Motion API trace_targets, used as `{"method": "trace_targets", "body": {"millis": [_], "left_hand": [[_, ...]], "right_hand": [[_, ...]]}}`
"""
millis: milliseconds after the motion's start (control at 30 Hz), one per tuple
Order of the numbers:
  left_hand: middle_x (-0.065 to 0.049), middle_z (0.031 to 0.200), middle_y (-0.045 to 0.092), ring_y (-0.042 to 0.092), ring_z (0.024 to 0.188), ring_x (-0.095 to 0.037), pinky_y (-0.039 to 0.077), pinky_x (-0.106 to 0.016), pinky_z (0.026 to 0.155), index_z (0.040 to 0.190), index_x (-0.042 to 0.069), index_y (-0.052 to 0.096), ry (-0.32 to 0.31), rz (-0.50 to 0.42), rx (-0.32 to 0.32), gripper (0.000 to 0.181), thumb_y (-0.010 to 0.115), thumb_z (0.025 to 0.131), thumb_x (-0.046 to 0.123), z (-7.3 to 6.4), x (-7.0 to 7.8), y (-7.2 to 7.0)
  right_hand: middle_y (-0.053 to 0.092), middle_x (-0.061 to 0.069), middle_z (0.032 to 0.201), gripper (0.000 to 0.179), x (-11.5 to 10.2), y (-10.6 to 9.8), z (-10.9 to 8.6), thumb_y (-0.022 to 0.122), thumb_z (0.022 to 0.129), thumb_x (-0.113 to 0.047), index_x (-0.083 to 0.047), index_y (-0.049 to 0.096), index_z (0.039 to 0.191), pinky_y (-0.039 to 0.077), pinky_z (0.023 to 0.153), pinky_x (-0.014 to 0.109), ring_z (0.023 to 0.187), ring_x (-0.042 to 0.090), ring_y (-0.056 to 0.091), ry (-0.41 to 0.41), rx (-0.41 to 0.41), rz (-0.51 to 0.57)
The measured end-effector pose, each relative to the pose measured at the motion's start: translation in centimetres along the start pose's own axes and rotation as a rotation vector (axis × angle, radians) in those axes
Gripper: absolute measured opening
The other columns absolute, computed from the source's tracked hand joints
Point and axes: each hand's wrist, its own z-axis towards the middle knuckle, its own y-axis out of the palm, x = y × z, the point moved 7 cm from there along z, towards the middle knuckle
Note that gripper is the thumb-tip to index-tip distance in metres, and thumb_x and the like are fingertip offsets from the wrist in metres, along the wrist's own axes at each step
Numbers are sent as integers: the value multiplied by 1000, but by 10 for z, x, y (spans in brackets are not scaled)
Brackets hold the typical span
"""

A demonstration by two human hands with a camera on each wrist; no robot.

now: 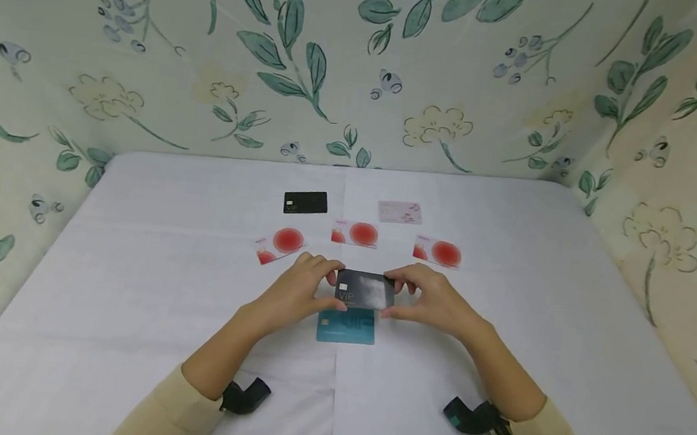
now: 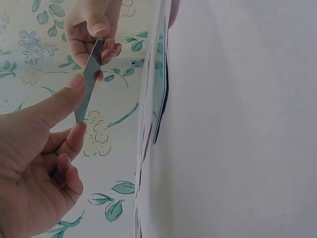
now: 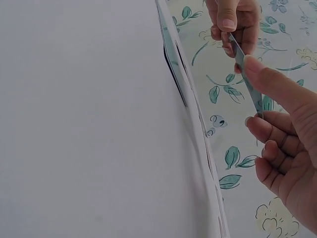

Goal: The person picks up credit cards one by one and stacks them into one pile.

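Table (image 1: 141, 280) spreads to edges at nine and three o'clock; left hand (image 1: 297, 285) and right hand (image 1: 437, 301) pinch dark card (image 1: 367, 291) between them.

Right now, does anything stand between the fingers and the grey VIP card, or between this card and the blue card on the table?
Nothing visible does: the left fingers and right fingers pinch the grey VIP card, and both wrist views show an open gap between it and the blue card.
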Motion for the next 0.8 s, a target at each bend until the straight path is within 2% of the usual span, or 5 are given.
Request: {"method": "trace_targets", "body": {"millis": [200, 467, 667, 800], "left_hand": [[3, 94, 56, 42, 92, -13, 44, -25, 72, 124, 8, 57, -7, 0, 2, 62, 79, 74, 36, -6, -1, -1], [3, 91, 58, 44, 92, -13, 46, -27, 74, 120, 11, 61, -39, 43, -45, 63, 82, 69, 41, -11, -3, -1], [1, 87, 59, 45, 88, -14, 44, -29, 75, 114, 9, 63, 0, 80, -45, 62, 84, 67, 42, -15, -1, -1], [3, 85, 58, 44, 85, -12, 44, -28, 75, 111, 9, 64, 9, 108, -57, 62, 85, 64, 44, -18, -1, 1]], "right_hand": [[57, -1, 87, 53, -5, 5, -2, 86, 67, -24, -4, 65, 112, 46, 66, 25, 80, 21, 51, -18, -16, 9], [58, -3, 88, 56, -9, 10, -5, 86, 67, -28, -3, 65, 112, 46, 67, 26, 80, 18, 51, -17, -48, 11], [58, -2, 87, 57, -10, 14, -7, 88, 64, -25, -4, 65, 112, 46, 67, 24, 80, 16, 51, -40, -56, 17], [58, -1, 86, 58, -11, 19, -10, 89, 62, -23, -5, 65, 111, 46, 67, 24, 80, 16, 51, -88, -61, 35]]}}
